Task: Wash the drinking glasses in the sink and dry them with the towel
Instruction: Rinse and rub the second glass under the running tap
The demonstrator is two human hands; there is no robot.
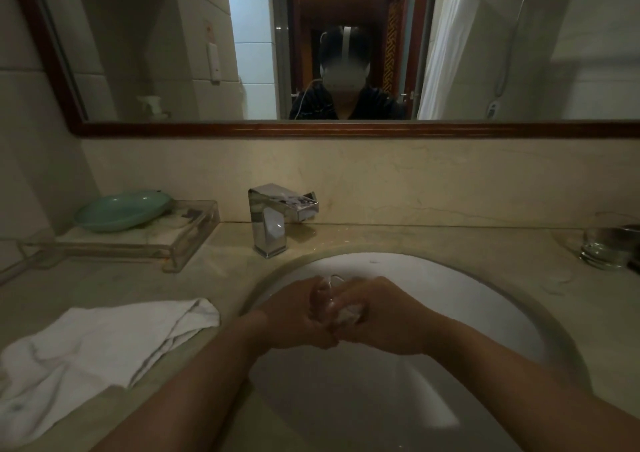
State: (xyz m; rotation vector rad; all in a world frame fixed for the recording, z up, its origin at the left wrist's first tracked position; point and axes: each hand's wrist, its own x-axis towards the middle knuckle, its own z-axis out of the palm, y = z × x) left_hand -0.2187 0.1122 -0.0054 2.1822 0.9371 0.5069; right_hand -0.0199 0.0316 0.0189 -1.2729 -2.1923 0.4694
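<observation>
Stage: washing; drinking glass [327,296] held over sink [450,313].
Left grip [294,316]: curled round it.
Right grip [384,316]: curled round it too.
Remaining: second glass [604,244] on desk, probably unwashed; towel [97,347] unused, so drying not begun.

Bathroom: sink [485,299], mirror [173,53], shower curtain [446,43].

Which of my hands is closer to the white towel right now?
Left. The left hand holds the glass on the side facing the towel; the right hand grips it farther away.
</observation>
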